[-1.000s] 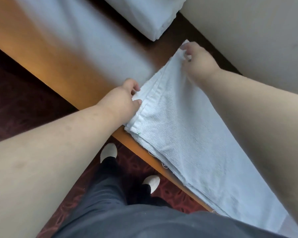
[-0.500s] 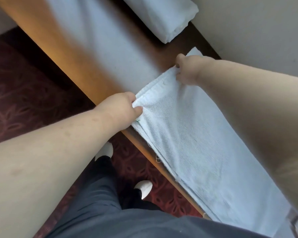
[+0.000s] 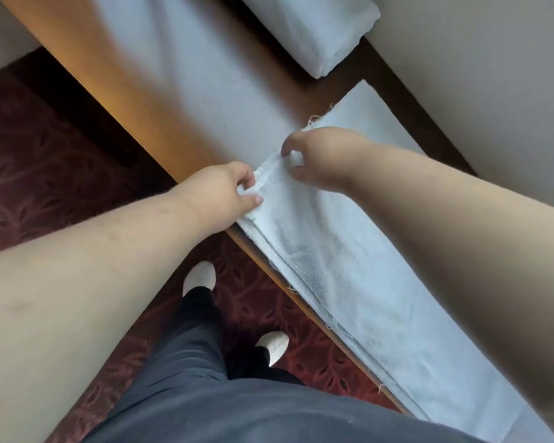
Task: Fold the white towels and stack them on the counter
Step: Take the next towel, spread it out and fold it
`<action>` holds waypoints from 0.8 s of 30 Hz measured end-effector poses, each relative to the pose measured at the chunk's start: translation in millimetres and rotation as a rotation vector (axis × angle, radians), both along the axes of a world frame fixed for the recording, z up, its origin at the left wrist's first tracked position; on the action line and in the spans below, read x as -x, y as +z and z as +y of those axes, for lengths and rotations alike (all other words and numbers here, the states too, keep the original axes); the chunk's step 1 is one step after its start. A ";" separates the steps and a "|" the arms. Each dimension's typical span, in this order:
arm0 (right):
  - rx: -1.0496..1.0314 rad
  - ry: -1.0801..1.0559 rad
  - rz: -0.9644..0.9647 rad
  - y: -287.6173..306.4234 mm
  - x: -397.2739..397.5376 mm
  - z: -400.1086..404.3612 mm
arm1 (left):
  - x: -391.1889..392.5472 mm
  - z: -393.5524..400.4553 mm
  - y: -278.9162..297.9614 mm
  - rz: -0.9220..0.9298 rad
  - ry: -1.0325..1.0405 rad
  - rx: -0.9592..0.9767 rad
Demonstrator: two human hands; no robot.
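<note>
Towel (image 3: pixel 359 266) lay long and white along the near edge of the wooden bench (image 3: pixel 87 59), in the only view, the one from the head. It was folded into a narrow strip with several layers showing at its side. Its far end was lifted and pulled back a little, and a flat white layer (image 3: pixel 375 113) showed past it, near the wall (image 3: pixel 477 59). Whether that layer was part of the same towel could not be told.

Left hand (image 3: pixel 218 196) pinched the near corner of the lifted end, thumb on top and fingers curled under it. Right hand (image 3: pixel 314 158) pinched the far corner of that same end. Its fingers were curled, and most of its grip was blurry, so only a bit of white cloth showed between them. The right arm covered a big part of the towel on that side.

Another folded white towel (image 3: pixel 320 30) sat farther along the bench, and its top was cut off by the picture edge. A pale blurry patch lay on the bench top; it was hard to say what it was.

Below the bench were a dark red patterned carpet (image 3: pixel 29 174), dark trousers (image 3: pixel 186 378) and two white shoes (image 3: pixel 200 278). The lower end of the towel ran out of the picture.
</note>
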State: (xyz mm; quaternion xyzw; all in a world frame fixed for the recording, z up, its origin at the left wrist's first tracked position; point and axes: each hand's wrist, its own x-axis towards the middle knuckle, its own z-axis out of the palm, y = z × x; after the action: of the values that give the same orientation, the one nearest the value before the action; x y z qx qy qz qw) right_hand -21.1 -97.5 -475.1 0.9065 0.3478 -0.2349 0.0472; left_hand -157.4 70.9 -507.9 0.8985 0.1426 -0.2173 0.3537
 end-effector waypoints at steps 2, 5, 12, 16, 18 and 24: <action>0.023 -0.085 0.031 -4.5 -0.1 -2.0 | -0.7 4.0 1.3 -0.004 0.000 -0.041; -0.135 -0.220 0.092 -7.7 -5.2 -11.3 | -3.3 10.2 2.2 -0.023 -0.097 -0.211; -0.345 -0.518 -0.063 -11.0 -4.7 -47.4 | -4.6 -1.9 4.2 0.045 -0.187 -0.308; -0.027 -0.511 -0.040 -20.4 -24.5 -57.6 | -5.8 -1.2 1.7 0.079 -0.212 -0.303; 0.022 -0.559 0.032 -24.7 -30.5 -57.7 | -7.8 -2.1 4.2 0.114 -0.200 -0.275; 0.037 -0.529 0.072 -27.8 -43.4 -63.2 | -26.2 -10.3 19.8 0.235 -0.277 -0.341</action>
State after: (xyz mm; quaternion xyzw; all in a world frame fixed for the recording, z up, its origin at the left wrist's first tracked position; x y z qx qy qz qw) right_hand 22.3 -160.7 -502.9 0.9558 0.0960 -0.2775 -0.0118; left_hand -131.3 60.6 -488.1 0.9247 0.0928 -0.3395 0.1450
